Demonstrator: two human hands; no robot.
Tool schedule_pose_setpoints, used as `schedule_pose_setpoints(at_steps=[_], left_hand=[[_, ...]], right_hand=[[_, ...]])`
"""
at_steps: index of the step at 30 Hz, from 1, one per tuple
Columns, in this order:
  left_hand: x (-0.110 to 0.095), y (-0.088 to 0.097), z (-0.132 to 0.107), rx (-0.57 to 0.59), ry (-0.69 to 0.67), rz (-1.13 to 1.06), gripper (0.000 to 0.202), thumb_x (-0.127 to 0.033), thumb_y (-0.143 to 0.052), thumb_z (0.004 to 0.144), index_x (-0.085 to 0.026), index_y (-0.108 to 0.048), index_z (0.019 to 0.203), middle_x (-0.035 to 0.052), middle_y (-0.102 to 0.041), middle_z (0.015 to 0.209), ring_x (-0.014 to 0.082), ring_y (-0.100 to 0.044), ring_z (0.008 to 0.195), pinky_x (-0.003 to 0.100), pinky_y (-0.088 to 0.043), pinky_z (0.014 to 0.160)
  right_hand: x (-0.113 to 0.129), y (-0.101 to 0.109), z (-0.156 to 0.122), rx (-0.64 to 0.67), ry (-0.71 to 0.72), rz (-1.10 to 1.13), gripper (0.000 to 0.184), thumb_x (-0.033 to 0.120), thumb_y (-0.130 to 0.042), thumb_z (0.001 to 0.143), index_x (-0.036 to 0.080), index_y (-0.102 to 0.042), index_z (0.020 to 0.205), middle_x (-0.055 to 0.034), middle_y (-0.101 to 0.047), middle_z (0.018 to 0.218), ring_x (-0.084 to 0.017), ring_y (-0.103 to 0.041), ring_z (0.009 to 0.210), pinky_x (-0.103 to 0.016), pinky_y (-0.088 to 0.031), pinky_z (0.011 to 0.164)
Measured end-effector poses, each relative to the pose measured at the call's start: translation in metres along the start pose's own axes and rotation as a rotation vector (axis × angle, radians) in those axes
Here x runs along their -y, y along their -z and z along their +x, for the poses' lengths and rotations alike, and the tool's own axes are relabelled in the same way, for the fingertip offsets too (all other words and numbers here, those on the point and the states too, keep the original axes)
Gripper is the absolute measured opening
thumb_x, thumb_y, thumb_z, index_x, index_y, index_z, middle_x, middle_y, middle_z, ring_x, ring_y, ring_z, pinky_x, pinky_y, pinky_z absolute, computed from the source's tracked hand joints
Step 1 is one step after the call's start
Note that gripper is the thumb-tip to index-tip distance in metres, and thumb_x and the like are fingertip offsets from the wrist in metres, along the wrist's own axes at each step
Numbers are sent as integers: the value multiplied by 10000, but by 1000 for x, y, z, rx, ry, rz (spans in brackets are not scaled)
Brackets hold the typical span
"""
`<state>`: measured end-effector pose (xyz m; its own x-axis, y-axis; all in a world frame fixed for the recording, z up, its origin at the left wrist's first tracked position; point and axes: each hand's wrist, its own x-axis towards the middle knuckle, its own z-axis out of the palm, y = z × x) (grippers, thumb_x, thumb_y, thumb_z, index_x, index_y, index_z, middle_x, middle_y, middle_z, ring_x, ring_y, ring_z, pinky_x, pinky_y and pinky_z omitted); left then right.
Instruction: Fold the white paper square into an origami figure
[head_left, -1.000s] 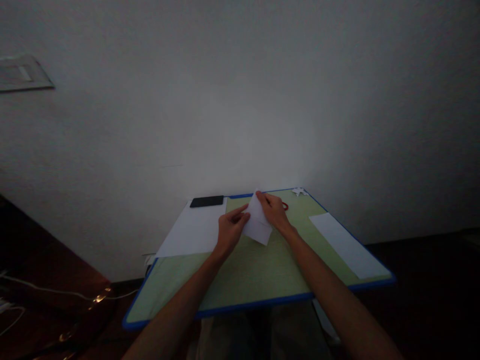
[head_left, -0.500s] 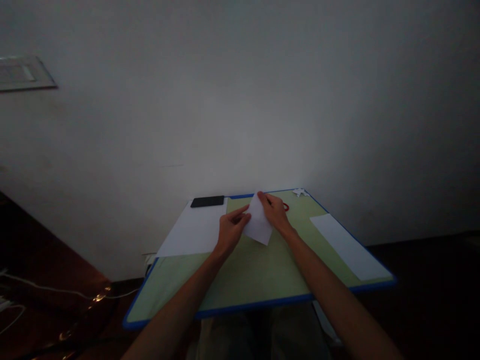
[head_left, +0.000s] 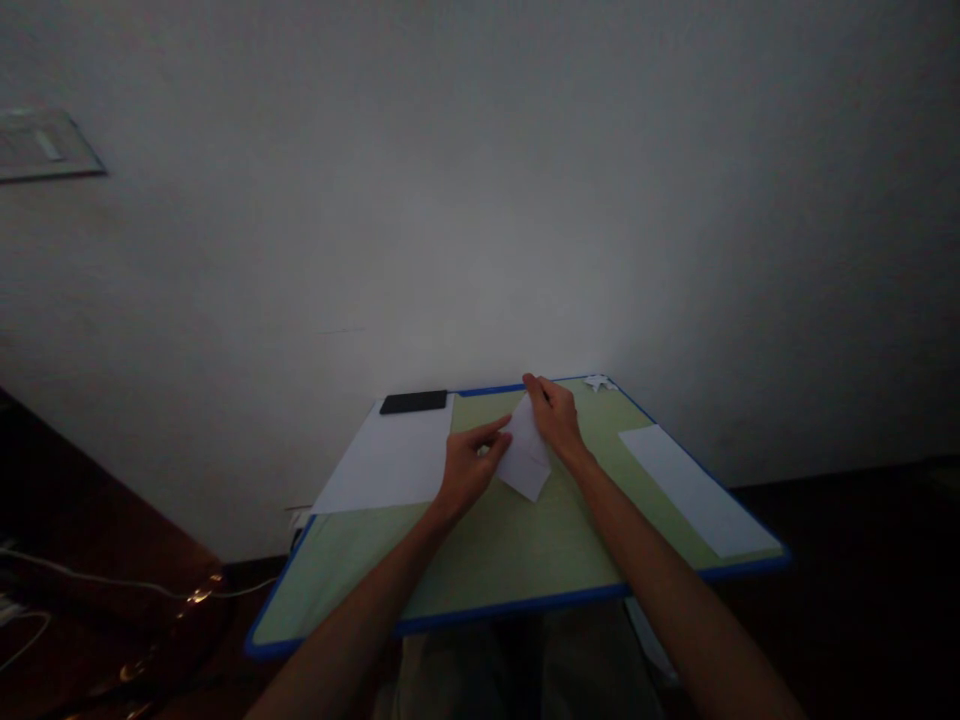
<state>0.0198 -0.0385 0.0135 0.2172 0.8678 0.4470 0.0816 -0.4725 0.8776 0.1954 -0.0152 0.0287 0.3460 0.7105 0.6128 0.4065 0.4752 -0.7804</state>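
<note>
A small folded white paper (head_left: 525, 465) lies on a green board with a blue rim (head_left: 480, 620). My left hand (head_left: 469, 465) pinches its left edge between thumb and fingers. My right hand (head_left: 555, 415) rests over the paper's far corner, fingers pressed down on it. Both forearms reach in from the bottom of the view.
A large white sheet (head_left: 390, 460) lies at the board's left, with a black phone (head_left: 413, 402) at its far end. A narrow white strip (head_left: 694, 488) lies on the right. A small white folded piece (head_left: 600, 382) sits at the far right corner, against the pale wall.
My right hand has slid further away over the paper's far corner, and my left hand has shifted slightly right along the paper. The paper lies flatter.
</note>
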Motion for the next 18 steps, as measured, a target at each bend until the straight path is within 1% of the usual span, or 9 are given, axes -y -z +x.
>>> schedule_pose_setpoints(at_steps=[5,9,13,16,18], left_hand=[[-1,0,0,11,-11,24,376,-299,-788,821,-191,-819,1180,72,-842,875,220,-732,752,328,-564,777],[-1,-2,-1,20,-15,25,364,-312,-778,838,-204,-818,1184,73,-845,897,228,-739,762,330,-572,764],[4,-4,-1,14,-9,19,368,-312,-767,846,-203,-814,1194,77,-848,933,241,-756,795,339,-583,773],[9,-3,1,-14,3,11,377,-309,-758,847,-185,-810,1199,89,-848,962,249,-770,814,346,-593,774],[12,-2,2,-44,9,5,388,-313,-756,844,-169,-809,1200,96,-847,952,251,-775,809,347,-600,766]], right_hand=[[2,0,-2,-20,14,-3,584,719,-450,982,250,-438,635,42,-421,585,-161,-381,618,-321,-292,614],[1,-1,-2,-27,12,-2,602,748,-439,972,256,-412,627,45,-396,572,-162,-365,610,-325,-291,615],[1,-1,-1,-27,-14,2,636,806,-439,936,256,-407,617,37,-411,577,-163,-372,616,-320,-294,602],[1,0,0,4,-58,22,666,855,-422,902,254,-426,616,31,-436,572,-163,-399,602,-305,-305,568],[0,0,0,37,-86,42,686,867,-370,908,252,-438,612,30,-444,554,-160,-412,571,-298,-309,538]])
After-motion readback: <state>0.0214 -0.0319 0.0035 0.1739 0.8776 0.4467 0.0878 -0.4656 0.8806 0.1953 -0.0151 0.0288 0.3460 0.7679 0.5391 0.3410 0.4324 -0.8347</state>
